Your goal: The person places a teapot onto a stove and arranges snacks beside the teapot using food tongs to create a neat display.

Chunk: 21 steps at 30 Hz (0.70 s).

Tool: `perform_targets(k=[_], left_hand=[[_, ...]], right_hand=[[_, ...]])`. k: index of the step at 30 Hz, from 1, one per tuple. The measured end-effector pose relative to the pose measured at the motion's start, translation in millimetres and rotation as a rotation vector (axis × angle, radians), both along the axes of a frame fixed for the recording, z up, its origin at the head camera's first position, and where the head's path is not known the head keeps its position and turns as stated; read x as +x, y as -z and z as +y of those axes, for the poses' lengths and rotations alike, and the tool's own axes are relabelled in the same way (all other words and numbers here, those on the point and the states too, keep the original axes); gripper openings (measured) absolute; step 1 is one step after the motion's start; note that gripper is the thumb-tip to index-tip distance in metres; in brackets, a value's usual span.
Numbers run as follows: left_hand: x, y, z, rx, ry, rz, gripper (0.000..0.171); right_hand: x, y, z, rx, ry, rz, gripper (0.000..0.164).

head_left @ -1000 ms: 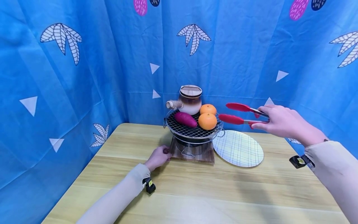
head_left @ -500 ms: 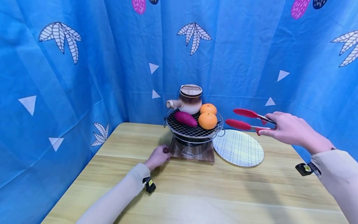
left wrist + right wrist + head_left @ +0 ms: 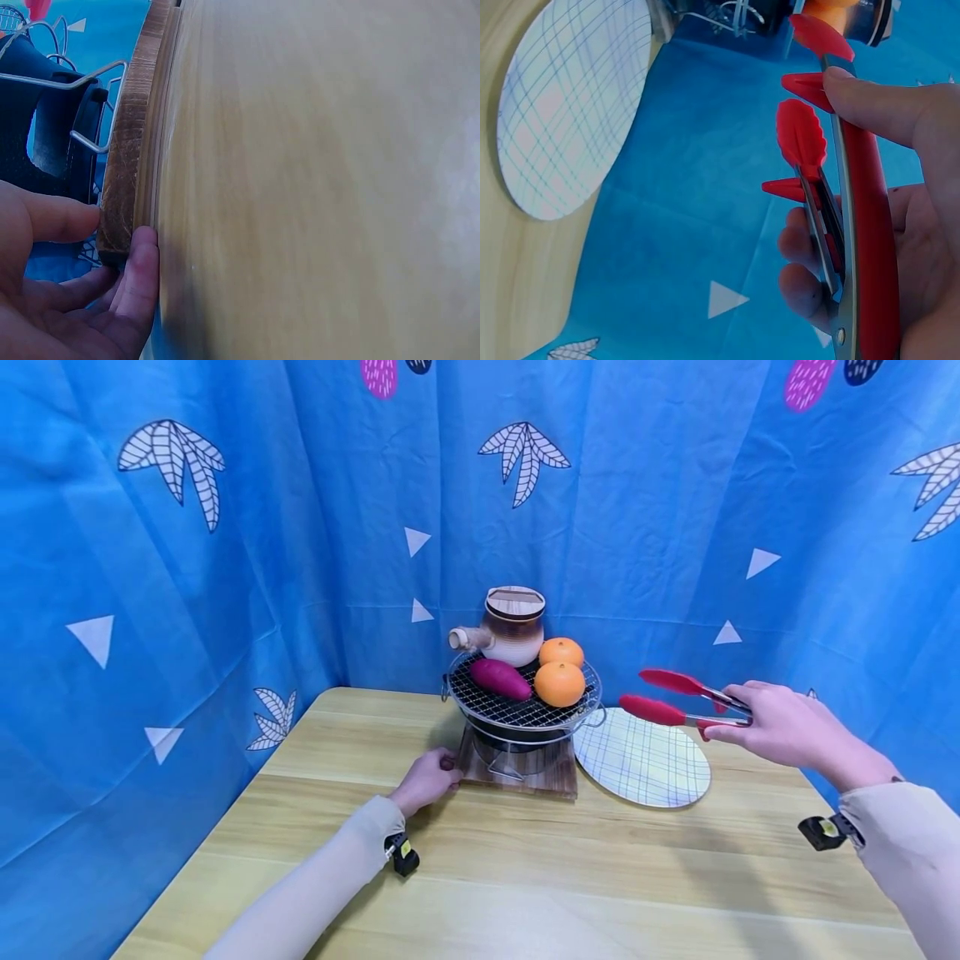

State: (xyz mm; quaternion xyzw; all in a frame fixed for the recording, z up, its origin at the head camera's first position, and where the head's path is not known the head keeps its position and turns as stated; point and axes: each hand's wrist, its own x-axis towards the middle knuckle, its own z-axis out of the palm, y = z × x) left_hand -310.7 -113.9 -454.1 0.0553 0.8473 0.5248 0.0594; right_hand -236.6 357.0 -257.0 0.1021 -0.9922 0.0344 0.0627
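Observation:
My right hand (image 3: 787,722) grips red-tipped tongs (image 3: 866,225) in the air above and right of the plate. The tongs' two red heads stand apart with nothing between them. With thumb and fingers, my left hand (image 3: 429,782) pinches the left corner of the brown wooden board (image 3: 129,127) under a small round grill (image 3: 517,714). On the grill's wire mesh lie a purple sweet potato (image 3: 500,679) and two oranges, the front orange (image 3: 559,684) and the rear orange (image 3: 561,651). Behind them stands a brown-and-white pot (image 3: 516,631) with a wooden lid and side handle.
A round plate (image 3: 641,758) with a checked pattern lies on the wooden table (image 3: 570,868), right of the grill. The grill's wire handle (image 3: 597,718) reaches over the plate's left edge. Blue curtains (image 3: 645,527) hang close behind the table and along its left side.
My right hand has moved right and downward with the tongs, away from the oranges. My left hand keeps its place at the board, and the food and pot stay put.

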Motion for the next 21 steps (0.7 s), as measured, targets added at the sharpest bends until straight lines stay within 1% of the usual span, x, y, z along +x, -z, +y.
perform_targets(k=[4,8,13,18,21], left_hand=[[-1.2,0.3,0.2,-0.017,-0.001,0.005,0.038],[-1.9,0.5,-0.1,-0.023,-0.001,0.001,0.038],[-1.2,-0.9,-0.6,-0.016,0.009,-0.003,0.039],[-0.9,-2.0,-0.4,-0.01,0.008,-0.012,0.039],[-0.9,-2.4,-0.3,-0.012,0.012,-0.006,0.04]], right_hand=[[-0.6,6.2,5.1,-0.012,0.009,-0.01,0.1],[-1.4,12.9,10.8,-0.03,0.013,-0.022,0.095],[-2.0,23.3,20.2,-0.039,0.019,-0.032,0.096],[-2.2,33.7,30.0,-0.08,0.025,-0.054,0.097],[-1.9,39.2,34.5,-0.104,0.036,-0.073,0.099]])
